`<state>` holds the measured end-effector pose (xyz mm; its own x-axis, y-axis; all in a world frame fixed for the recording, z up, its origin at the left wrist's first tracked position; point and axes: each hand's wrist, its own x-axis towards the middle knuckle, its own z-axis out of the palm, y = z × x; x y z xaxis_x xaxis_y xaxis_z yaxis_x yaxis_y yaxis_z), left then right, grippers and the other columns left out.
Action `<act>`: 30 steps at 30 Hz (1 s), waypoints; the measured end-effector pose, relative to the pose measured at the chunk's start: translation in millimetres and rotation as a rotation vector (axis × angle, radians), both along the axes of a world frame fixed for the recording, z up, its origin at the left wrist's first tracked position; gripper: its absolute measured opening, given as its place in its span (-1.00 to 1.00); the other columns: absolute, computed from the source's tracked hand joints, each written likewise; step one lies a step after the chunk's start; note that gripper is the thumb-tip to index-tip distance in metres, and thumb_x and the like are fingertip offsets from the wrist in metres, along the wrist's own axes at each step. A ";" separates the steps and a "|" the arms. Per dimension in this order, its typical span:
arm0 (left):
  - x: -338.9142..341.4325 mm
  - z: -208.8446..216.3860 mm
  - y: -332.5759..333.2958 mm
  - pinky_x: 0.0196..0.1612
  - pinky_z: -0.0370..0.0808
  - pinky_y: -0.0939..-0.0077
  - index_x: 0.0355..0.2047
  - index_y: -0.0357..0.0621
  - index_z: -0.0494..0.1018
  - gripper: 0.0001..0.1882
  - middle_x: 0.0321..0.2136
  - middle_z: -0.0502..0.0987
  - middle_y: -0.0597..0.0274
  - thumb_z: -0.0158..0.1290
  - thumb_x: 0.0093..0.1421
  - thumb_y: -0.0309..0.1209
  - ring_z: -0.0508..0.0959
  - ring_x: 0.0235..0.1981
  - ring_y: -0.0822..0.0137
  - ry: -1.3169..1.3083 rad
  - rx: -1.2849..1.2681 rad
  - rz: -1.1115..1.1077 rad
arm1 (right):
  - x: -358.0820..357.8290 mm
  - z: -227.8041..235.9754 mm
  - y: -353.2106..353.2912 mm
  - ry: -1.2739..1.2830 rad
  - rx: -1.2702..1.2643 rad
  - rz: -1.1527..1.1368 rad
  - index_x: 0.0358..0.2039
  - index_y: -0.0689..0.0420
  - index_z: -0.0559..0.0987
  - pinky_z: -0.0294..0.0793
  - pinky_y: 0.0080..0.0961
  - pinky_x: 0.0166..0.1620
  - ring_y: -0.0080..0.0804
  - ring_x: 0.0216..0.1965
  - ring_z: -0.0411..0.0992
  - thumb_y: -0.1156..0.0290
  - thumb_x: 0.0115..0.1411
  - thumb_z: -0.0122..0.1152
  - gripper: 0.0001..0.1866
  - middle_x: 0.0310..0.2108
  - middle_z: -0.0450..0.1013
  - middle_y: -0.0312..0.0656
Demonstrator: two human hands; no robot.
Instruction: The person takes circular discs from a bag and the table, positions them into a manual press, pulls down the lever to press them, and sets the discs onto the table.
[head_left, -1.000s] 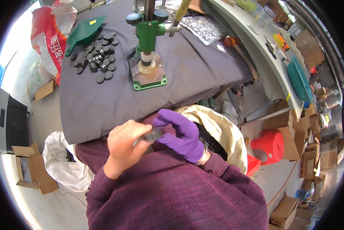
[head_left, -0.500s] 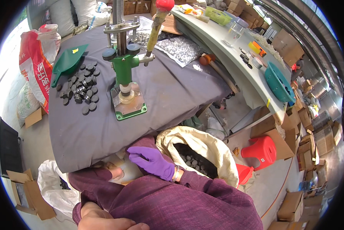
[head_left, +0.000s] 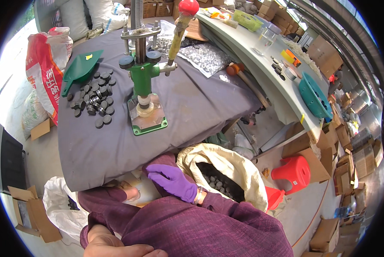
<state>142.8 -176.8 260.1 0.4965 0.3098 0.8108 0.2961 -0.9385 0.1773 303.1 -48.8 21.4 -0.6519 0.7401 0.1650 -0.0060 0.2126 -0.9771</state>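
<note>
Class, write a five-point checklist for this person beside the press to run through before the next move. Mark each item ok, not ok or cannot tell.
1. Right hand gloved: ok, in purple.
2. Left hand gloved: not ok, bare.
3. Left hand empty: cannot tell, the lower edge cuts it off.
4. Both hands away from the press: ok.
5. Sack open, with discs visible inside: ok.

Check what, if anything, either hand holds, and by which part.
The right hand shows nothing held; whether the left hand holds anything cannot be told, as the lower edge cuts it off.
</note>
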 end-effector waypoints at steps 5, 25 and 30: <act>0.1 -0.1 5.3 -0.43 0.64 0.27 -0.15 -0.25 0.43 -0.73 -0.33 0.54 -0.07 0.02 0.12 -0.45 0.61 -0.37 0.02 -0.001 0.007 -0.013 | 0.7 -1.9 0.3 0.031 0.012 -0.018 -0.01 0.22 0.54 0.47 -0.52 -0.01 -0.44 -0.07 0.50 0.41 0.23 0.21 -0.67 -0.11 0.56 -0.16; 5.6 -3.1 17.7 -0.45 0.65 0.25 -0.22 -0.31 0.46 -0.76 -0.36 0.53 -0.10 0.04 0.09 -0.48 0.60 -0.40 0.01 -0.046 0.138 -0.099 | -0.1 -4.7 0.2 0.043 0.012 -0.043 -0.02 0.21 0.55 0.48 -0.53 -0.03 -0.45 -0.09 0.52 0.41 0.22 0.22 -0.68 -0.13 0.57 -0.17; 7.3 -1.1 12.1 -0.44 0.64 0.25 -0.23 -0.29 0.44 -0.78 -0.36 0.53 -0.10 0.03 0.09 -0.48 0.60 -0.41 0.02 -0.019 0.117 -0.052 | -1.7 -4.8 0.4 0.048 0.078 -0.070 -0.05 0.24 0.55 0.51 -0.49 -0.12 -0.38 -0.19 0.54 0.42 0.22 0.21 -0.70 -0.19 0.57 -0.11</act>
<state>150.2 -164.7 259.0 0.4939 0.1873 0.8491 0.2446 -0.9670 0.0711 301.4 -48.4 16.6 -0.5887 0.7676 0.2536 -0.0350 0.2892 -0.9566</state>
